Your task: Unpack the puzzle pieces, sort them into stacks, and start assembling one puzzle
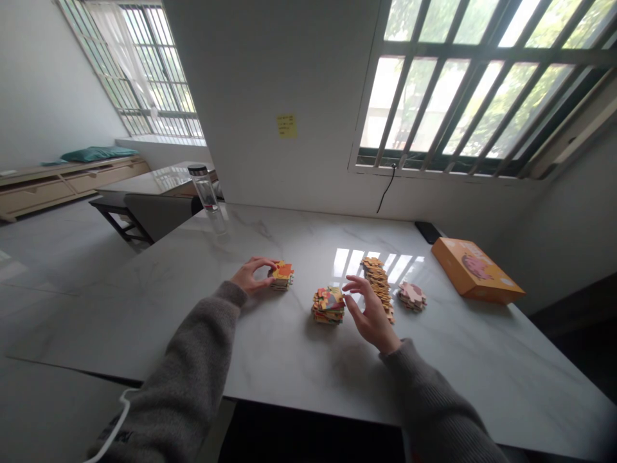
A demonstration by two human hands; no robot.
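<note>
My left grip [253, 275] was clenched on a small stack of jigsaw pieces [282, 275] on the marble tabletop [463, 360]; my right grip [371, 315] hung released just beside a long overlapping row of pieces [378, 283], which one careless brush could topple.

My sleeves [183, 366] are a flecked grey knit. The left stack [282, 275] of puzzle pieces, under my left hand [253, 276], shows orange and yellow on top. The middle stack [328, 305] mixes red, yellow, teal and orange. The long stack [377, 273] looks tan and orange, the small stack [412, 296] pale pink. The box [475, 270] is orange with a pink picture. The table [482, 360] is white marble veined in grey. The note [286, 125] on the wall is yellow.
</note>
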